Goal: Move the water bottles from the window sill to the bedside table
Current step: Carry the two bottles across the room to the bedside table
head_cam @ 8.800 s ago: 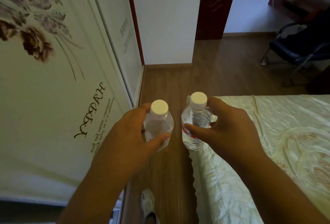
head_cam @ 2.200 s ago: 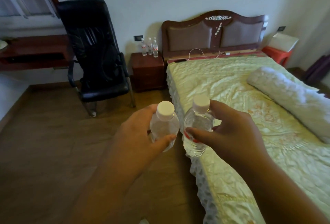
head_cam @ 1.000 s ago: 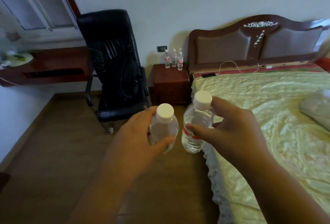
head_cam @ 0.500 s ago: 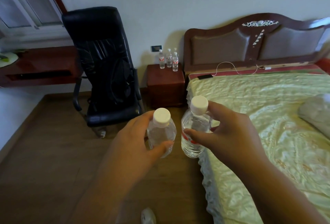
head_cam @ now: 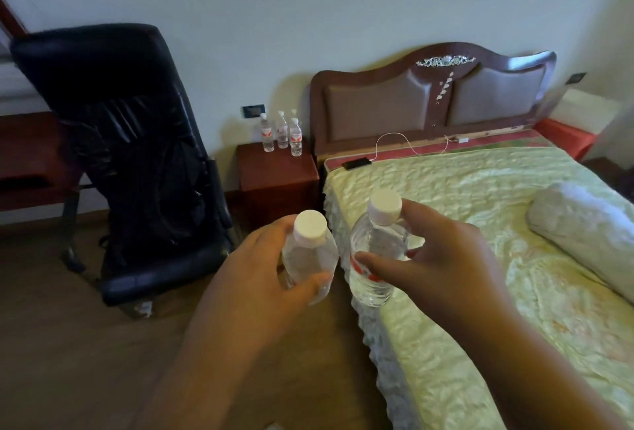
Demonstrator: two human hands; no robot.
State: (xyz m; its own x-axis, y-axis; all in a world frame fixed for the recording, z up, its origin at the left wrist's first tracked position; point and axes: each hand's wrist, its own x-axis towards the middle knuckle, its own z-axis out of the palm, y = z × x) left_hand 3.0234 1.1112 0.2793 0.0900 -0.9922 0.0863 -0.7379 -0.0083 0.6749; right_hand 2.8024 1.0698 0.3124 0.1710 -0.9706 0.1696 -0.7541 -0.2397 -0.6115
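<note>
My left hand grips a clear water bottle with a white cap, held upright in front of me. Beside it my right hand holds a second clear bottle with a white cap and a red label. The two bottles are close together, a small gap between them. Ahead stands the dark red wooden bedside table, between the chair and the bed. Several small water bottles stand at the back of its top by the wall.
A black office chair stands left of the bedside table. The bed with a pale green cover and wooden headboard fills the right; a phone on a white cable lies at its head. A red-brown desk sits far left. Wooden floor runs between chair and bed.
The bedside table, chair and bed have come closer and larger in view. Both hands keep the same hold on their bottles.
</note>
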